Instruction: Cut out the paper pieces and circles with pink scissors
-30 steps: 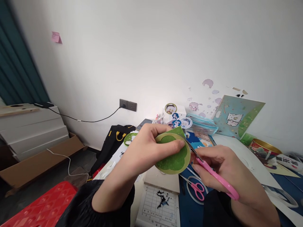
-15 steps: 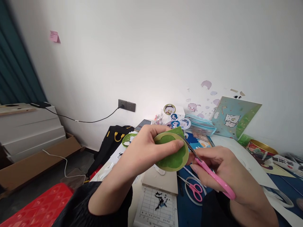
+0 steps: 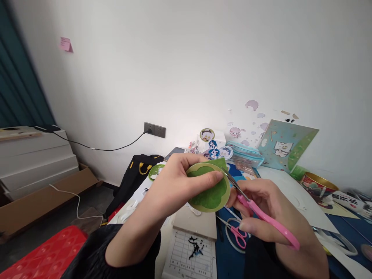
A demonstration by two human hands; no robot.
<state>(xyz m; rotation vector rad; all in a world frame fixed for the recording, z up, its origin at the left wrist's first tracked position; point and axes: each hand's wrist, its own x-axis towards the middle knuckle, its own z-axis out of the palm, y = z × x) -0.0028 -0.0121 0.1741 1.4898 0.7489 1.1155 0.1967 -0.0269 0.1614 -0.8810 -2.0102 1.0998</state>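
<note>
Between the thumb and fingers of my left hand [image 3: 177, 180] is a round green card [image 3: 209, 193] with a pale rim and a darker flower-like shape. A green corner of material sticks out behind its top edge. My right hand [image 3: 267, 205] holds pink-handled scissors [image 3: 266, 217], thumb and fingers at the handles. Their blades meet the card's upper right edge, by my left thumb tip. Below the card, a second pair of pink scissors [image 3: 240, 236] lies on the blue surface.
Black scraps [image 3: 197, 247] lie on a printed sheet [image 3: 177, 254], below a beige block [image 3: 194, 224]. Behind are round stickers [image 3: 207, 135], a light-blue pouch [image 3: 245, 155] and a leaning picture board [image 3: 290, 145]. A red tin [image 3: 318, 184] stands right; a red stool [image 3: 49, 252] is lower left.
The scissors' handles have spread apart, and my right thumb has moved down and away from my fingers. The card has shifted slightly left within the view.
</note>
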